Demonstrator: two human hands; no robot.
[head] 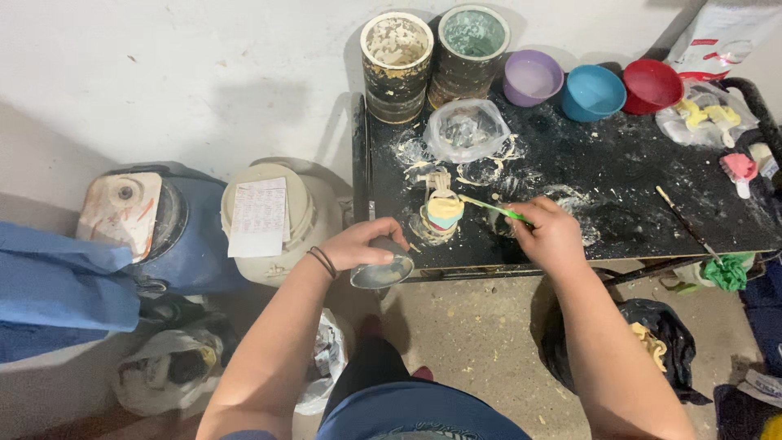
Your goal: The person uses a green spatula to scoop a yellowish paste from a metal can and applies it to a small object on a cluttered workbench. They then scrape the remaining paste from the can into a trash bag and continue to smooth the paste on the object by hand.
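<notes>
Pale wall behind, dusty concrete floor below. A black table [652,195], spattered with white plaster, fills the upper right of my view.

Along the table's back edge: two crusted tins [397,65], a purple bowl [532,77], a blue bowl [593,92], a red bowl [652,85]. Just in front of the tins lies a clear bag [467,130]. At the back right corner, a second bag with yellow casts [705,118]; a pink piece [740,169] beside it at the right edge. A thin stick [684,222] lies loose towards the front right. A green rag [725,273] hangs off the front edge there.

Left of the table, on the floor: a cream bucket [281,220] with a paper sheet on its lid, then a blue drum [167,224]. A black bag [660,342] sits under the table's front edge.

Near the front left corner stands a mould [444,213], yellow on top with blue and pink bands, in a ring of plaster crumbs.

My right hand [552,236] is over the front edge, fist closed round a green brush [493,209], wrist bent inward; the brush tip reaches left to the mould's top. Nothing stands between them.

My left hand [362,244] hovers just off the front left corner, fingers curled over the rim of a small metal cup [381,271], which it holds tilted, mouth towards me. Dark bands on that wrist. Both forearms are extended, elbows low.
</notes>
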